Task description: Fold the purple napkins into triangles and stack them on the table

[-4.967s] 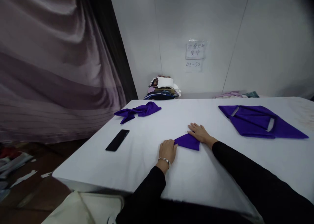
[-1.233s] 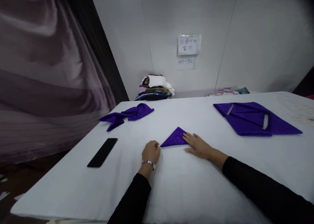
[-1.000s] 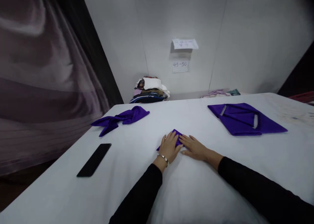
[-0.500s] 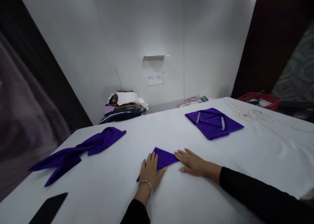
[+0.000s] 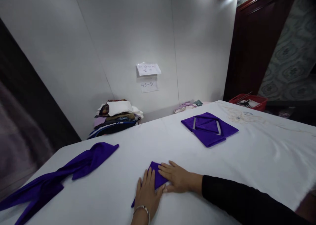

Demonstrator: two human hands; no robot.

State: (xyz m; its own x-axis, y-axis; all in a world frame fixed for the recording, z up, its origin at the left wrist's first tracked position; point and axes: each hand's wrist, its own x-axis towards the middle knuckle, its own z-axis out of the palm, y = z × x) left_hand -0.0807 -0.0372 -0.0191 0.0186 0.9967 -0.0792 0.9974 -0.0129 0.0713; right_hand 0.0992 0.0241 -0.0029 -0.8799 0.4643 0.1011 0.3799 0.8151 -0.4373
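Note:
A small folded piece of purple cloth lies on the white-covered table. My left hand, with a bracelet at the wrist, rests flat on its left side, fingers stretched out. From the right, my right hand presses on the cloth's right part, its fingers extended and the thumb close to my left thumb. Both hands hide much of the cloth; a corner shows beyond the fingertips and another at the lower left.
A crumpled purple cloth stretches along the table's left side. Farther right lies a folded purple cloth with grey strips. Beyond the far edge are a stack of clothes, a lilac bundle and a red basket.
My right hand has moved left onto the purple cloth, closer to my left hand, covering its right corner. The view has shifted, and the black item at lower left is out of frame.

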